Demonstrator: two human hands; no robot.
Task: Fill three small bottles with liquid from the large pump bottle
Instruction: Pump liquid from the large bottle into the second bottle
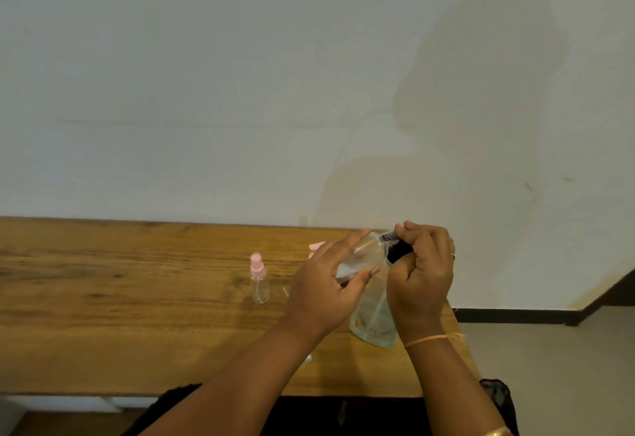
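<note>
Small bottle, pink-capped, stands upright on the table, left of your hands and apart from them.

Head view. Your left hand grips a tilted clear bottle, thumb on the near side and fingers curled over the far side. Your right hand pinches its black top with bent fingertips, apparently to unscrew or seat it. Below, a second clear container stands on the table, between your wrists.

Progress, as a judgement: the small bottle looks empty and is capped, so filling seems barely begun, with all three likely left to do.

Hard to make out: whether the held bottle or the standing container is the large pump bottle, and the liquid level in either. A pink piece shows just behind your left hand; it may be another small bottle's cap, the rest being hidden. No third small bottle is in view.
</note>
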